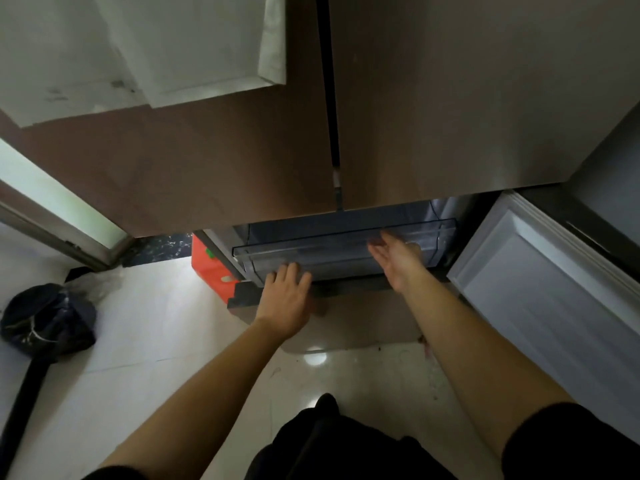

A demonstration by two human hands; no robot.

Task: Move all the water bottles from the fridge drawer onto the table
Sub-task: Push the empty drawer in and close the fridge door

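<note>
Head view, standing at the fridge. I am reaching both arms down toward the clear fridge drawer (329, 249), which is sitting pulled out below the two closed upper doors (450, 116). My left hand (285, 301) is lying palm down with its fingers (289, 271) straight and slightly parted. The tips are meeting the drawer's front wall near its left end. My right hand (398, 259) is hovering over the drawer's right half, palm turned leftward, fingers loosely spread and holding nothing. The drawer interior is showing dim and glary, so I cannot tell whether bottles are lying inside. A white-lined lower door (554, 299) is standing open to the right. An orange box (211, 271) is sitting just left of the drawer. A dark bag (48, 320) is lying on the tiled floor (156, 341) further left.
</note>
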